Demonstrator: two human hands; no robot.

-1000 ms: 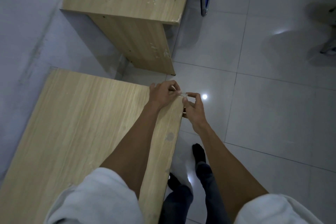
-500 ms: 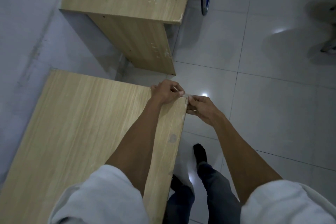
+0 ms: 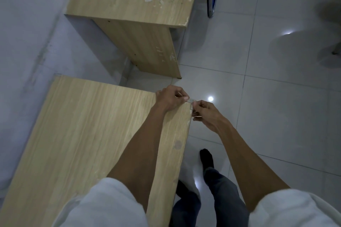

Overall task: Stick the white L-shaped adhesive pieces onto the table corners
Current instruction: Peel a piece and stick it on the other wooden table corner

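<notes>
Both hands pinching one L-shaped adhesive piece [image 3: 191, 101] at the table's [image 3: 92, 125] far right corner.
I'm steadying it with my left hand [image 3: 170, 97] on top — my right hand [image 3: 206, 114] pressing its side leg onto the edge, so both legs seat squarely.

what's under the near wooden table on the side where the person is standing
Beside and below the table edge, the person's legs and dark socked foot show on the tiled floor. Anything beneath the tabletop itself is covered by it.
</notes>
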